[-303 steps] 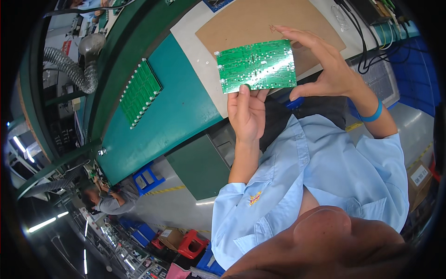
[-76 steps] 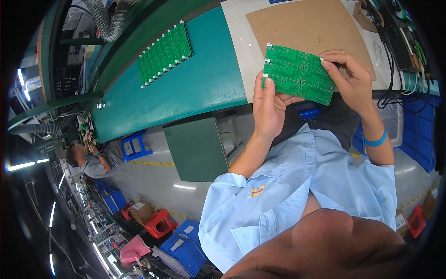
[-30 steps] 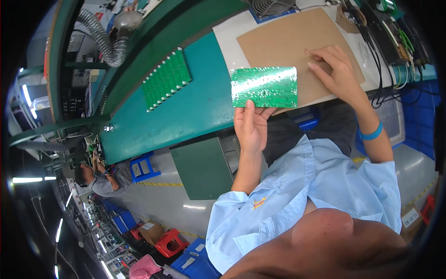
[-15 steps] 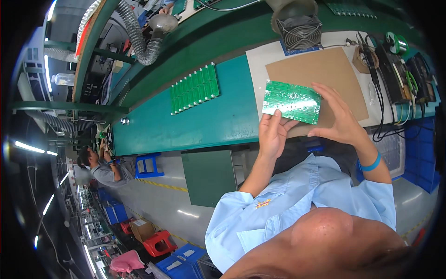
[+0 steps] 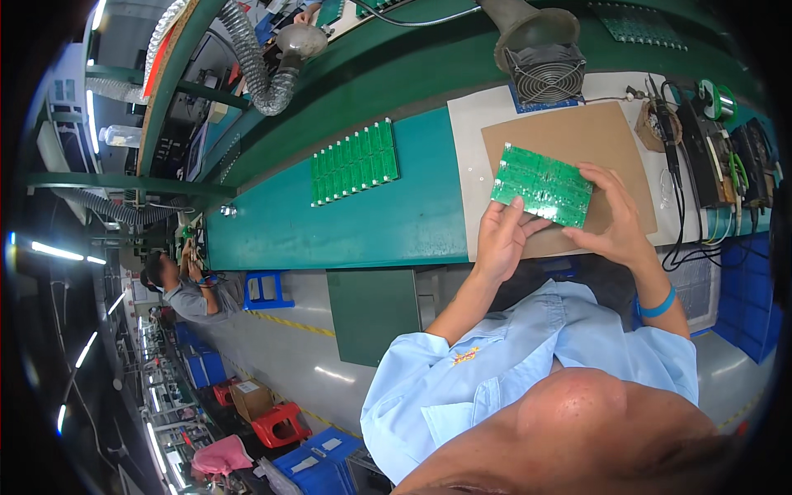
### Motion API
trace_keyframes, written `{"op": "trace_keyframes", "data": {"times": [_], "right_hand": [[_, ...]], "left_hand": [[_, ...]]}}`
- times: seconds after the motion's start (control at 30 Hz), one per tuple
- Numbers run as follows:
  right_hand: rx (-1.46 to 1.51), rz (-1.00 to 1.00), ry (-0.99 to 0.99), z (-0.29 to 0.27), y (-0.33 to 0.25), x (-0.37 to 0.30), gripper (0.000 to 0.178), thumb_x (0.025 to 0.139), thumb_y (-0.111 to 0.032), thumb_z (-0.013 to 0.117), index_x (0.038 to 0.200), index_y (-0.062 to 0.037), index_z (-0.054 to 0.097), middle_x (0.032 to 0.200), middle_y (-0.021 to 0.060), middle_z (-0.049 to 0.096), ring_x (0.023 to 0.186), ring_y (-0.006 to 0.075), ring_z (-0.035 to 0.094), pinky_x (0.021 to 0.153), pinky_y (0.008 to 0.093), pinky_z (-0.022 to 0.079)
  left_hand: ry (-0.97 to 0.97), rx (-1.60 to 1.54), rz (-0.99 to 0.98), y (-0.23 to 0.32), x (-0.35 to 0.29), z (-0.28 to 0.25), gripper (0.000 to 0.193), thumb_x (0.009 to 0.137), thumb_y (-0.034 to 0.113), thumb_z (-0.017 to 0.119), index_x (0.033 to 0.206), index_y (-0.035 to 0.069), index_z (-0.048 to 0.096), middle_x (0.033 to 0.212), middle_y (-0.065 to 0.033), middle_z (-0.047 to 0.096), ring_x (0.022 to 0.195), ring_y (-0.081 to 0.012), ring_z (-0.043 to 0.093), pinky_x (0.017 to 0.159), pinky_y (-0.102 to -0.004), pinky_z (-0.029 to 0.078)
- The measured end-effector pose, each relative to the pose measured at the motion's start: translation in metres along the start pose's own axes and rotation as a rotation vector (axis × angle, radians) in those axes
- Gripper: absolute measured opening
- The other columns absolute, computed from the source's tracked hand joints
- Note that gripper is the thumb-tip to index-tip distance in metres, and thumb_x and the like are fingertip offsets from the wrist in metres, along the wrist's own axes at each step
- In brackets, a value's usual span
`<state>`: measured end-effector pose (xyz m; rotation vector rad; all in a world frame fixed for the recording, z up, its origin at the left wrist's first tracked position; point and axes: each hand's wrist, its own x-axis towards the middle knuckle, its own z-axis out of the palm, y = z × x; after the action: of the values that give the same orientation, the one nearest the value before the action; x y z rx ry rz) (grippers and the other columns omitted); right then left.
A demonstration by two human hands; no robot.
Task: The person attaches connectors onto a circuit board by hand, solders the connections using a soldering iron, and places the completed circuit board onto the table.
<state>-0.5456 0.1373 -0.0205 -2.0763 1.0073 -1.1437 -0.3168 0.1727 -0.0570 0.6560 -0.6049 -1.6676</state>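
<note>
A green printed circuit board [image 5: 542, 183] is held up over the brown cardboard sheet [image 5: 615, 136], tilted with its right side lower and its solder-dotted face showing. My left hand [image 5: 501, 239] grips its lower left edge, thumb on the face and fingers underneath. Around the board's right end curves my right hand [image 5: 620, 221]; its fingertips are at the upper right corner and its thumb is at the lower right corner. Farther left on the teal bench mat [image 5: 272, 223] lies another green board panel [image 5: 355, 163], with white parts along its edges.
A caged fan [image 5: 549, 78] stands behind the cardboard. To the right are a soldering iron [image 5: 670, 124] with cables, a solder spool [image 5: 718, 101] and black station boxes [image 5: 701, 157]. A co-worker [image 5: 190, 289] sits at the bench's far left end, near a blue stool [image 5: 266, 290].
The board has tilted, its right end turning lower, and the glare on it has lessened. My right hand has come in closer around its right end. The whole view has shifted slightly.
</note>
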Motion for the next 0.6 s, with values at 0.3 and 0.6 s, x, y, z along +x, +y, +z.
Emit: {"op": "trace_keyframes", "data": {"times": [0.3,0.6], "right_hand": [[-0.114,0.085,0.197,-0.019,0.034,-0.015,0.082,0.065,-0.008,0.089,0.141,-0.0025,0.056,0.139,0.0143,0.063,0.119,0.0285,0.062,0.103,0.0376,0.050],[0.025,0.157,0.264,-0.022,0.005,-0.013,0.083,0.066,-0.011,0.091,0.141,-0.0028,0.056,0.133,0.0115,0.065,0.112,0.0248,0.063,0.098,0.0342,0.050]], "left_hand": [[0.029,0.075,0.014,0.035,0.029,-0.018,0.045,0.113,0.029,0.048,0.151,0.006,0.045,0.147,-0.0138,0.056,0.133,-0.0292,0.058,0.113,-0.0461,0.048],[-0.352,0.065,-0.060,-0.007,0.040,0.011,0.069,0.094,0.025,0.076,0.154,0.008,0.045,0.152,-0.0114,0.056,0.141,-0.0312,0.053,0.121,-0.0525,0.039]]}}
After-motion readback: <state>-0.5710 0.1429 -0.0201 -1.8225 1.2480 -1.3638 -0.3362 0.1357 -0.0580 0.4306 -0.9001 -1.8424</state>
